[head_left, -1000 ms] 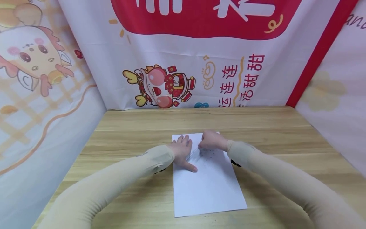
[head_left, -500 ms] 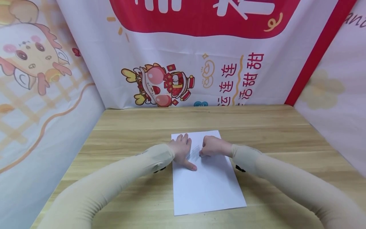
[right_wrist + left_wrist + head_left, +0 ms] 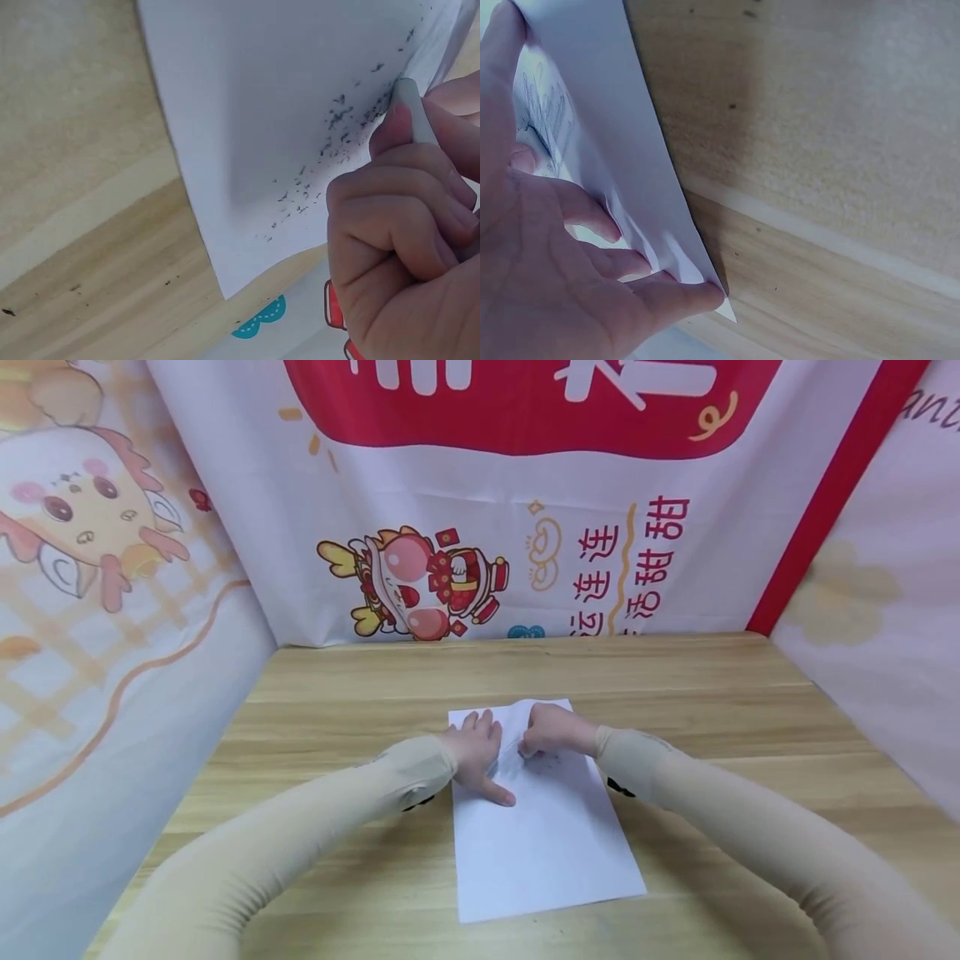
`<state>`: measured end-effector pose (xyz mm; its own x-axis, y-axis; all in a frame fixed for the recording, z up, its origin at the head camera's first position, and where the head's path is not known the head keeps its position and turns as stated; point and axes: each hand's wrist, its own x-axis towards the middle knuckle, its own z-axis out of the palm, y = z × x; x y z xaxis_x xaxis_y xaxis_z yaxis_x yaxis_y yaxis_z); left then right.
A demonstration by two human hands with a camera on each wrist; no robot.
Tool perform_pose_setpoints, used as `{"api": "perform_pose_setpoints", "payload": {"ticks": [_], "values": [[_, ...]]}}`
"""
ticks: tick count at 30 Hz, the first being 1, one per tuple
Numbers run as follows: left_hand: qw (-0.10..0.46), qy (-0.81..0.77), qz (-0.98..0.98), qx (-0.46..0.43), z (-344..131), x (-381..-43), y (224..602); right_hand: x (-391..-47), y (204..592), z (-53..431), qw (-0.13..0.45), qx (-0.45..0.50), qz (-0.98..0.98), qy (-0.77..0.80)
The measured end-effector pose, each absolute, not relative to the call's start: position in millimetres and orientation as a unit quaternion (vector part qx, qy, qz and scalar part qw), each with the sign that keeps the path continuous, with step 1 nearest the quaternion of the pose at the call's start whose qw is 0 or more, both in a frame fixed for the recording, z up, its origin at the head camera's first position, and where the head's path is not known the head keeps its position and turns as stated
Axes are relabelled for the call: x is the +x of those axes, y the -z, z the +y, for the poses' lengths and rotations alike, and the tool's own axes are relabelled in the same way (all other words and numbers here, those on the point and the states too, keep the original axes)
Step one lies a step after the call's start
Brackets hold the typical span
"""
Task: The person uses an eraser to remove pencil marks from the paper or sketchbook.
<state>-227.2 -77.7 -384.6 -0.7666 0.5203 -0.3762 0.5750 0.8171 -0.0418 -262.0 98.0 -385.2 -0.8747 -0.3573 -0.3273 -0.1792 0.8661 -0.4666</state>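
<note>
A white sheet of paper (image 3: 547,852) lies on the wooden table, its far edge buckled up between the two hands. My left hand (image 3: 476,756) presses on the upper left of the sheet with fingers spread. Grey pencil scribble (image 3: 546,112) shows beside the left thumb in the left wrist view. My right hand (image 3: 557,729) pinches a whitish eraser (image 3: 414,111) between thumb and fingers, its tip against the paper. Dark eraser crumbs (image 3: 341,120) are scattered on the sheet beside that tip. Most of the eraser is hidden inside the right hand.
The wooden table (image 3: 337,693) reaches back to a printed cloth backdrop (image 3: 465,485), with more cloth hanging at left and right. A few dark crumbs (image 3: 75,287) lie on the wood past the paper's edge.
My right hand has rubbed toward me and back away again over the scribble. The paper's far edge, flat before, now bulges up. The left hand stays in place.
</note>
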Motion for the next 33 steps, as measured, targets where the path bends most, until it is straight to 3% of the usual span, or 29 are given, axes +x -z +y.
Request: {"api": "perform_pose_setpoints", "payload": {"ticks": [9,13,21,29,33], "values": [[0.171,0.091,0.937,0.292,-81,-229,381,-275,389,91,0.154,-0.149,0.955,0.204],[0.177,0.097,0.935,0.293,-80,-228,378,-274,386,89,0.162,-0.14,0.956,0.202],[0.178,0.086,0.936,0.291,-78,-225,376,-250,381,97,0.231,-0.144,0.935,0.228],[0.172,0.091,0.936,0.295,-79,-224,379,-258,387,98,0.185,-0.139,0.94,0.251],[0.163,0.08,0.936,0.3,-80,-224,384,-251,388,100,0.212,-0.139,0.936,0.244]]}}
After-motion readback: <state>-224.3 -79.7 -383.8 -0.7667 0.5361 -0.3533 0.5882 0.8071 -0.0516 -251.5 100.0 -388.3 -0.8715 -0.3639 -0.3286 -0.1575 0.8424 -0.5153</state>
